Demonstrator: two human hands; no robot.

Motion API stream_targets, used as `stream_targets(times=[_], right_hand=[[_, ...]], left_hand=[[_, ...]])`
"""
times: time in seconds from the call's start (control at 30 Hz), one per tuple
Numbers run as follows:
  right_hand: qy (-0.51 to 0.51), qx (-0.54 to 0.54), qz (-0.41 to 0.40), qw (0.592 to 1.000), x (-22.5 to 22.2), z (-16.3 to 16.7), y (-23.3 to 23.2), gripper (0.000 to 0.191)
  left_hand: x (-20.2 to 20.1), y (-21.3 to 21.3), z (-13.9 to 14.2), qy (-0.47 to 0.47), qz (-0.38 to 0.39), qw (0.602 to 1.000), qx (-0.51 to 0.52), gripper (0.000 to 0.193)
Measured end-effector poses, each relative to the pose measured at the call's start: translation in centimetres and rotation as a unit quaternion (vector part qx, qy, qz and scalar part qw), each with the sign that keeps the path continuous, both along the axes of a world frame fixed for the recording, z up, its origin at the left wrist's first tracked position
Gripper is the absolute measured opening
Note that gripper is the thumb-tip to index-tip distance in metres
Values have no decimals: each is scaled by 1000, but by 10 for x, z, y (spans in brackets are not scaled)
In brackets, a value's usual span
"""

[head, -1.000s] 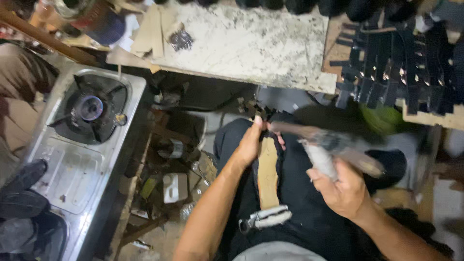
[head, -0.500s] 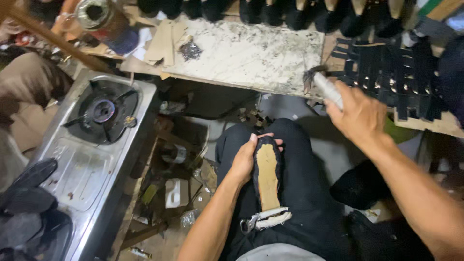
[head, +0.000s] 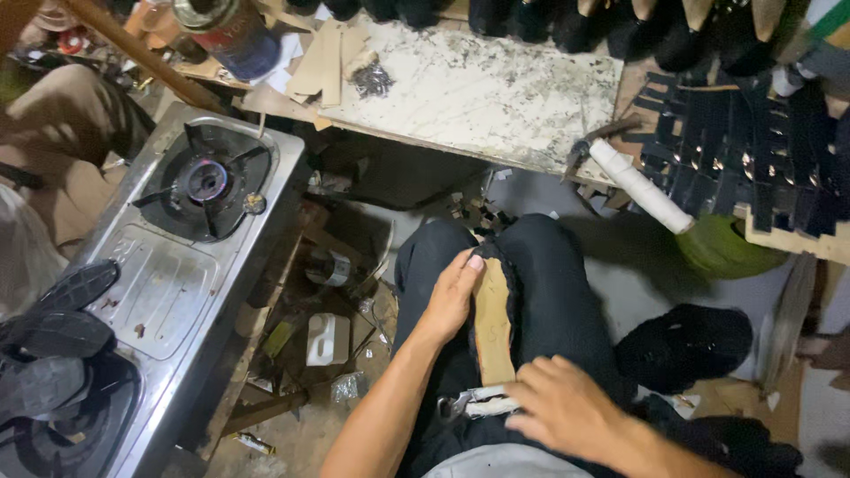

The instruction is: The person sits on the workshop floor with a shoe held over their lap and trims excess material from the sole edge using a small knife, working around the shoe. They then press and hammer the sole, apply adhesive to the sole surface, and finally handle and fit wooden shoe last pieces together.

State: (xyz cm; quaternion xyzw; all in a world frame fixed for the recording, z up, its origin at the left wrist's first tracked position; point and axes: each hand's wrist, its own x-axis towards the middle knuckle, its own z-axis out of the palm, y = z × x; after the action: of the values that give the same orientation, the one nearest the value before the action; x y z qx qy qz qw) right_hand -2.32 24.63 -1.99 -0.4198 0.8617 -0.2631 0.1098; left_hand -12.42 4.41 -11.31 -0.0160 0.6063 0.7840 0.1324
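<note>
A tan shoe sole (head: pixel 493 323) lies lengthwise on the person's lap, a little below the middle of the frame, resting on dark trousers between the thighs. The left hand (head: pixel 454 296) presses on its left edge, fingers held together and laid flat along the sole, thumb tucked toward the knee. The right hand (head: pixel 567 409) sits just below the sole's near end, at lower centre, fingers loosely curled and slightly spread, holding nothing that I can see. Its fingertips are just beside a pair of pincers with white-wrapped handles (head: pixel 474 404), which lies across the lap; whether they touch it I cannot tell.

Farther up, a hammer with a white-taped handle (head: pixel 633 181) lies on the edge of a speckled marble slab (head: pixel 478 88), its handle sticking out over the edge toward the right. Right of it, black cut straps (head: pixel 753 150) are laid out in rows on a board. A small heap of tacks (head: pixel 372 80) sits near the slab's upper left corner. At left stands a steel gas stove (head: pixel 168 265) with a burner lit blue, and black shoes (head: pixel 53 327) rest on its lower part.
</note>
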Motion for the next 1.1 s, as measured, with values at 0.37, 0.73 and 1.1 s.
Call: stream_targets(times=[0.37,0.73,1.1], right_hand=[[-87,32,-76,993,36,-15,2,55],[-416,131,-150,887,8,-7,99,34],[-434,254,-142,853,21,5,116,41]], left_hand=[[3,29,16,65,59,995,-40,41],[-13,-57,52,73,218,960,159,45],[-6,-46,81,24,173,940,293,59]])
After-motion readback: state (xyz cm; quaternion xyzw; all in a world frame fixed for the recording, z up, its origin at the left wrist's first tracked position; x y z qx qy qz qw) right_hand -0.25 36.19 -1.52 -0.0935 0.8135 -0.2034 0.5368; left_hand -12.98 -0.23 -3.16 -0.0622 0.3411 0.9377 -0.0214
